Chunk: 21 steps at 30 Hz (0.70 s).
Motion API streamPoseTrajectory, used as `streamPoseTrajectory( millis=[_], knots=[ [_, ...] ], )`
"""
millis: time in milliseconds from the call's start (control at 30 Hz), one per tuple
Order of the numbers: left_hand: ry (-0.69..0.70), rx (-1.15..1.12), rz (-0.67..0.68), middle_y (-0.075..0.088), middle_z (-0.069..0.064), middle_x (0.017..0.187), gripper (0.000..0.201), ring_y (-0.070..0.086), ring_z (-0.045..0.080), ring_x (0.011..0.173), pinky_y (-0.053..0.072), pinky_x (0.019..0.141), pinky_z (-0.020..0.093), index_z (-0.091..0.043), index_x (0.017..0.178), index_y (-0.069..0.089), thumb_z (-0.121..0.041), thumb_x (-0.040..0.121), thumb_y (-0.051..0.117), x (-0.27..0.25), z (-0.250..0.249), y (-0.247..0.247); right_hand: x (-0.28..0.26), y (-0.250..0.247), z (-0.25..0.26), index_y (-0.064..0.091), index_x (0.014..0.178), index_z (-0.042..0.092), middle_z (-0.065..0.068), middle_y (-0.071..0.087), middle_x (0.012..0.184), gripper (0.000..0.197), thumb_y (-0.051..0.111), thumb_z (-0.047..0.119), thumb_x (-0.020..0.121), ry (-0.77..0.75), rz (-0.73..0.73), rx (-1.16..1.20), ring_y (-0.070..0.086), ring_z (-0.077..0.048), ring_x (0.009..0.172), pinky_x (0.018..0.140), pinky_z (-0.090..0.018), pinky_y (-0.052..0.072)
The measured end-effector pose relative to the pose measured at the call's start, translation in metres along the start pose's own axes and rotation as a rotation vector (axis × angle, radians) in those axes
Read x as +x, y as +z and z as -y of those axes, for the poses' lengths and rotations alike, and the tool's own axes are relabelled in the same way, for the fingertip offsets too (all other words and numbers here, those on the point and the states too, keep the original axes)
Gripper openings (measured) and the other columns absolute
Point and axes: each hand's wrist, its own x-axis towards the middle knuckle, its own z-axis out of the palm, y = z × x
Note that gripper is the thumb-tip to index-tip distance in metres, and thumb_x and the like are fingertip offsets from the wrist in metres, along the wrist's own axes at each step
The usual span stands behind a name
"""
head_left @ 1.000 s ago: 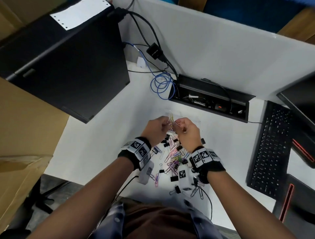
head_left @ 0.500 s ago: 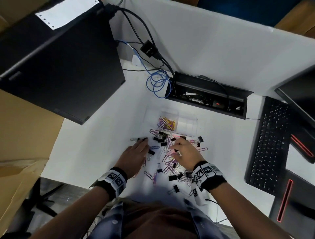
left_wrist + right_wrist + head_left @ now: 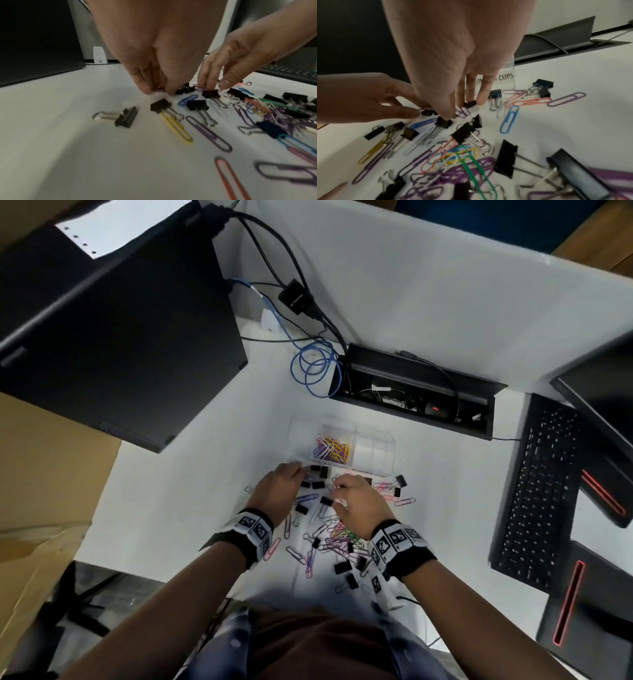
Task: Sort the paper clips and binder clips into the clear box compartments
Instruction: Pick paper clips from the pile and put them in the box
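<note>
Fingers point(image 3: 169, 88) on flat purple clip point(image 3: 159, 90)

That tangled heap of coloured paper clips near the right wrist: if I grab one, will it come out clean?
Probably not. In the tangled heap the wire loops overlap and thread through each other, so one clip likely drags neighbours along. They look thin and light, lying flat on the white desk, so they may slide rather than lift. A green clip on top seems the freest to take.

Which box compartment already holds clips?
The middle compartment of the clear box: it holds coloured paper clips; the right compartment looks empty.
</note>
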Motion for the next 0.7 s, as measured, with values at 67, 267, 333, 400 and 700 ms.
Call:
streamPoseTrajectory(
  millis=[67, 267, 333, 400, 700],
  knots=[
    [0.000, 0.030, -0.002, 0.059, 0.009, 0.109, 0.032, 0.059, 0.028, 0.094, 0.056, 0.073, 0.038, -0.008, 0.100, 0.066, 0.003, 0.070, 0.066, -0.007, 0.008, 0.004, -0.002, 0.000, -0.002, 0.074, 0.098, 0.015, -0.003, 0.065, 0.109, 0.019, 0.057, 0.016, 0.088, -0.013, -0.020, 0.001, 0.053, -0.023, 0.109, 0.101, -0.036, 0.044],
    [-0.136, -0.097, -0.010, 0.056, 0.014, 0.092, 0.006, 0.057, 0.032, 0.085, 0.053, 0.071, 0.044, -0.005, 0.086, 0.057, -0.007, 0.086, 0.063, 0.004, 0.008, -0.003, 0.004, 0.001, -0.005, 0.064, 0.115, 0.014, -0.007, 0.057, 0.121, 0.035, 0.071, 0.024, 0.082, 0.195, -0.072, 0.047, 0.044, -0.026, 0.120, 0.102, -0.036, 0.039],
    [-0.196, -0.130, 0.033, 0.056, 0.014, 0.097, 0.005, 0.055, 0.032, 0.091, 0.051, 0.075, 0.046, -0.005, 0.092, 0.054, -0.006, 0.088, 0.057, 0.010, 0.006, -0.002, 0.007, 0.004, -0.003, 0.068, 0.102, 0.013, -0.009, 0.058, 0.118, 0.021, 0.070, 0.025, 0.084, 0.224, -0.089, 0.034, 0.046, -0.028, 0.118, 0.099, -0.035, 0.041],
    [-0.197, -0.094, 0.081, 0.052, 0.013, 0.104, 0.007, 0.052, 0.030, 0.100, 0.050, 0.080, 0.045, -0.004, 0.097, 0.054, -0.004, 0.090, 0.054, 0.012, 0.003, -0.002, 0.008, 0.006, -0.002, 0.068, 0.096, 0.011, -0.011, 0.059, 0.116, 0.014, 0.064, 0.022, 0.088, 0.227, -0.076, -0.004, 0.047, -0.030, 0.116, 0.096, -0.036, 0.043],
    [-0.118, 0.218, 0.227, 0.057, 0.010, 0.084, 0.044, 0.059, 0.025, 0.074, 0.054, 0.057, 0.032, -0.006, 0.093, 0.056, 0.003, 0.055, 0.079, -0.006, -0.002, -0.012, 0.005, 0.003, 0.000, 0.064, 0.084, 0.006, -0.013, 0.066, 0.085, 0.016, 0.052, 0.015, 0.090, 0.136, -0.067, 0.035, 0.057, -0.027, 0.084, 0.074, -0.036, 0.048]
  ],
)
